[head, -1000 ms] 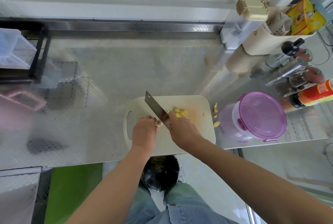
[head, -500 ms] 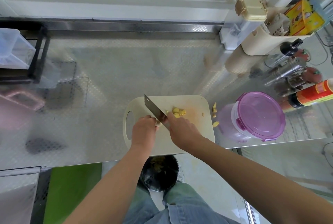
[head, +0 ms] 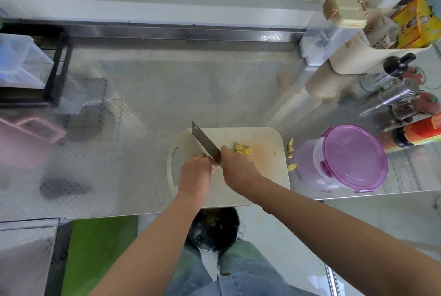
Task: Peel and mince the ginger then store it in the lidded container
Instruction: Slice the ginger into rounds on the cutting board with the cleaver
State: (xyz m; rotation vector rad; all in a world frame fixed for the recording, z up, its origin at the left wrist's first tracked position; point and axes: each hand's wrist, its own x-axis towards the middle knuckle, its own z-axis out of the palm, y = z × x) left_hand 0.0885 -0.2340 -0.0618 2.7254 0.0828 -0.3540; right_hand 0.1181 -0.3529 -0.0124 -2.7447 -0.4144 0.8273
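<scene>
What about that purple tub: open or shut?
Shut: the purple lid lies flat across the tub, covering its whole rim.

yellow packet: printed, too blurred to read
red bottle: label illegible
paper bag: print unreadable
legible text: none

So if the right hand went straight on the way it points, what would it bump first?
Probably the left hand: its fingertips, holding the ginger, sit right beside the knife that the right hand holds. Just past them lies bare cutting board. Heights are hard to judge.
</scene>
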